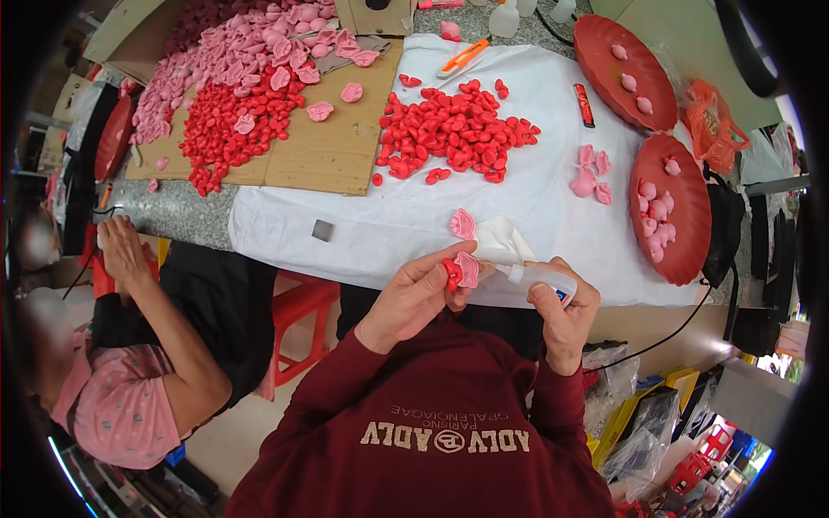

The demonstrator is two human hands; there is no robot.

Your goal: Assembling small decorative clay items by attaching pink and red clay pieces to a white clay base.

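Past a dark red sweater [436, 406], pinching a red-and-pink frilly piece [467, 269] in left fingers [432, 281], clear plastic bottle [557, 279] in right fingers [544, 299], with maybe some pink balls [671, 167] done, many red bean shapes [458, 129] left.

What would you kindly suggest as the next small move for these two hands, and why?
I would probably have the right hand gently squeeze the bottle, since it points toward the pink piece and the red piece that the left hand holds side by side. Whether its tip touches them, I cannot tell.
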